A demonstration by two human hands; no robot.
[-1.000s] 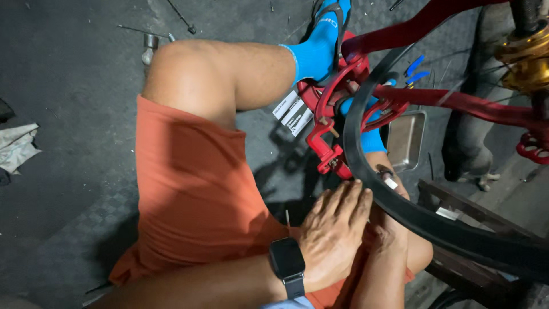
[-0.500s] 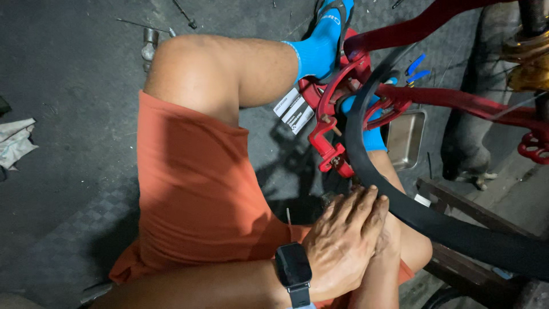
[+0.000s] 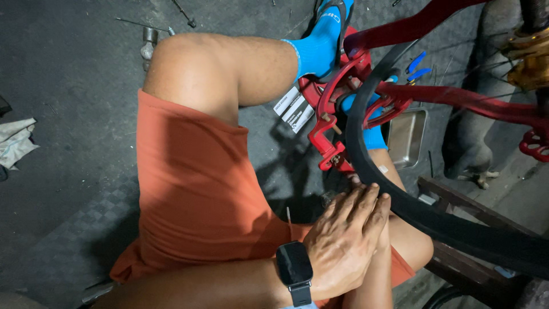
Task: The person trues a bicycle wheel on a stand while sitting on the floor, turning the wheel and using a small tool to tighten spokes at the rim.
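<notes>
My left hand [image 3: 343, 243], with a black smartwatch [image 3: 294, 266] on its wrist, lies over the inner edge of a black bicycle tyre [image 3: 457, 229], fingers together and curled onto the rubber. My right forearm [image 3: 374, 283] runs up beneath it, and the right hand is almost wholly hidden under the left hand at the tyre. The tyre arcs from my lap up past a red bicycle frame [image 3: 457, 97]. I am seated in orange shorts and blue socks.
A red metal stand [image 3: 326, 143] sits between my feet beside a steel tray [image 3: 406, 137]. Blue tyre levers [image 3: 417, 66] lie farther back. A gold hub [image 3: 526, 51] is at top right, a wooden bench [image 3: 457, 191] under the tyre, a rag [image 3: 14, 143] at left, and a small tool [image 3: 147, 43] on the dark floor.
My left hand has slid a little to the right along the tyre and now covers the right hand more fully. The view has shifted slightly.
</notes>
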